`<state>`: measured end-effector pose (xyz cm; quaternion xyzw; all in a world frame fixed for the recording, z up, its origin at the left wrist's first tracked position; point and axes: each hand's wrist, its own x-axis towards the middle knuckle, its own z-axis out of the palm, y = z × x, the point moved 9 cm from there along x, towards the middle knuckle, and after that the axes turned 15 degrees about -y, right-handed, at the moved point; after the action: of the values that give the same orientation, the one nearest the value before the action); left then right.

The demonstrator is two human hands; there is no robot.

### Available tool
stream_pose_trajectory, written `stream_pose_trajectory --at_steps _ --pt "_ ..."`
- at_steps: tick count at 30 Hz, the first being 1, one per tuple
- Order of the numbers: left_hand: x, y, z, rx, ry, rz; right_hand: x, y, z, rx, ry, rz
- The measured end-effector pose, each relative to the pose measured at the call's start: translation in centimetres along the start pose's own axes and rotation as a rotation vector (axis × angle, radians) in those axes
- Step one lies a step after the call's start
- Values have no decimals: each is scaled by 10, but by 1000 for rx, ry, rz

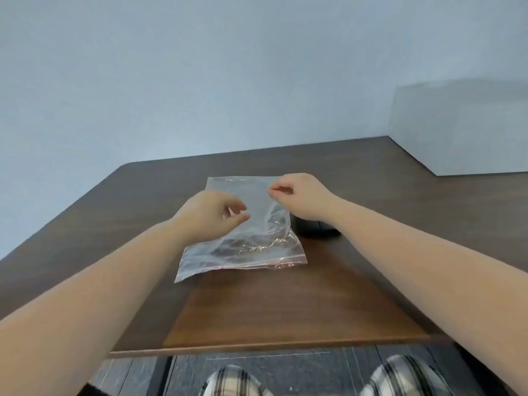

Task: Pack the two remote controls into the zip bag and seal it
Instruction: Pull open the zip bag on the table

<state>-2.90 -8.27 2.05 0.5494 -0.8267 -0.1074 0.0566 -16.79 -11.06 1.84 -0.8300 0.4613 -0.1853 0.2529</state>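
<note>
A clear zip bag (251,241) with a red zip strip along its near edge lies on the dark wooden table (285,304). My left hand (208,212) pinches the film near the bag's middle left. My right hand (303,195) pinches the bag's far right part, close to its far edge. The far half of the bag is lifted off the table. A dark remote control (317,228) lies to the right of the bag, mostly hidden under my right wrist. A second remote is not visible.
A pale blue wall stands behind the table. A white block (463,130) sits at the table's far right corner. Below the table's near edge are my checked slippers (228,381) on a dark floor.
</note>
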Motion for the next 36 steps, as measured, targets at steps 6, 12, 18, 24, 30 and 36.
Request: stream_pose_trajectory --at_steps 6,12,18,24,30,36 --pt "-28 20 44 34 -238 102 -12 -15 20 -72 -84 -16" --pt "-32 10 37 102 -45 64 -9 -22 26 -63 -62 -56" --pt "-15 -18 33 63 70 -116 1 -23 31 -11 -5 -71" --pt "2 -30 23 -87 333 -131 17 -24 37 16 155 -97" --pt "3 -23 16 -94 465 -18 22 -11 44 146 92 -28" --pt "-3 -21 11 -207 490 72 18 -3 60 629 0 73"
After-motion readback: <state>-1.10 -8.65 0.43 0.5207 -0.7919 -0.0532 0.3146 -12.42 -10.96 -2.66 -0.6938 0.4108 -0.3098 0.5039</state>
